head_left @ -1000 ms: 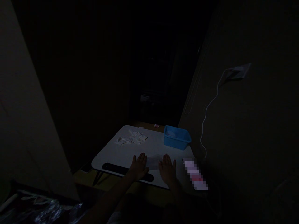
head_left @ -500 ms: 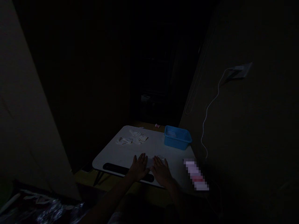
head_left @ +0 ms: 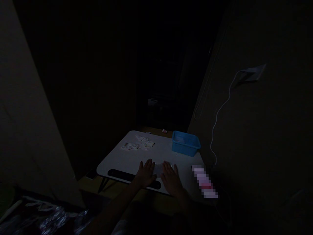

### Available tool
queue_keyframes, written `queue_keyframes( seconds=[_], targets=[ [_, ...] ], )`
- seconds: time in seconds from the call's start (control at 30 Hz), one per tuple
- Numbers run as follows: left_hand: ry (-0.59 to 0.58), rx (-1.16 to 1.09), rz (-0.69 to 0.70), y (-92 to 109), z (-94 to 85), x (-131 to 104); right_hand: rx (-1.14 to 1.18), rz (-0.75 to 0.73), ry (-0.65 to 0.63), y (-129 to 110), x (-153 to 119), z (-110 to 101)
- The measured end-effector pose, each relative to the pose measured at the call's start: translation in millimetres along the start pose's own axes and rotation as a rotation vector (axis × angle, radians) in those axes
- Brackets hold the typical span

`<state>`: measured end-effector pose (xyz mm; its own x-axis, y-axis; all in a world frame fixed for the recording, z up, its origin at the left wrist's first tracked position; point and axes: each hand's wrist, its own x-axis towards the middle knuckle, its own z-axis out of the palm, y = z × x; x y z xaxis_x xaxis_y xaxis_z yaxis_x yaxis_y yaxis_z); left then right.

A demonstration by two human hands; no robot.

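faint clear sheet [head_left: 158, 169], partly under hands [head_left: 145, 175], edges murky

Pale sheet [head_left: 158, 169], white table [head_left: 117, 159], blue basin [head_left: 184, 149]

"How does the left hand [head_left: 145, 174] lie?"

"Palm down and flat, fingers [head_left: 148, 164] pointing forward, thumb [head_left: 153, 178] turned inward."

"And the right hand [head_left: 171, 179]?"

"Palm down too, fingers leaning left, little finger [head_left: 175, 168] spread. A gap separates them."

"What of the left forearm [head_left: 124, 197]?"

"It slants inward, bare; the right forearm [head_left: 184, 197] fades into shadow."
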<state>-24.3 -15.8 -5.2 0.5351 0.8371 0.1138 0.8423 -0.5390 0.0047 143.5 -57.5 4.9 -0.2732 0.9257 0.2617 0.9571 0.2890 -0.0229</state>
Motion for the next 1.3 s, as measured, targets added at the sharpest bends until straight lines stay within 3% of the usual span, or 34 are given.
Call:
queue_keyframes(
  seconds=[0.1, 0.2, 0.43, 0.53, 0.6, 0.67, 0.77, 0.87, 1.17, 1.3],
  targets=[
    [-0.022, 0.009, 0.006, 0.0, -1.9, 0.1, 0.062, -0.100, -0.058, -11.6, 3.4, 1.3],
    [-0.016, 0.009, 0.005, -0.9, -0.4, 0.1, 0.068, -0.092, -0.077, -7.1, 6.7, 5.5],
    [0.011, -0.004, 0.003, -2.8, 5.7, 0.6, -0.027, 0.062, -0.041, 33.3, 4.9, 13.4],
    [0.005, -0.009, 0.003, -2.6, 5.3, 1.1, -0.062, 0.172, 0.001, 38.2, 2.7, 12.8],
    [0.007, -0.013, 0.011, -2.0, 3.8, 1.3, -0.071, 0.184, 0.040, 32.5, 1.8, 10.7],
    [0.002, -0.017, 0.011, -1.2, 1.9, 1.1, -0.051, 0.107, 0.051, 20.6, 1.8, 8.3],
    [-0.014, -0.009, 0.007, -0.8, -0.4, 0.6, 0.014, -0.062, 0.003, -0.2, 4.3, 6.4],
    [-0.024, 0.007, 0.010, -1.4, 0.1, 0.4, 0.053, -0.112, -0.050, -9.5, 8.3, 7.8],
    [-0.011, -0.017, 0.005, -1.8, 2.9, 0.9, -0.033, 0.094, -0.017, 33.1, 5.4, 10.8],
    [-0.011, -0.016, 0.003, 0.6, -2.1, -0.4, -0.076, 0.203, 0.041, 31.5, 2.6, 6.5]
  ],
)
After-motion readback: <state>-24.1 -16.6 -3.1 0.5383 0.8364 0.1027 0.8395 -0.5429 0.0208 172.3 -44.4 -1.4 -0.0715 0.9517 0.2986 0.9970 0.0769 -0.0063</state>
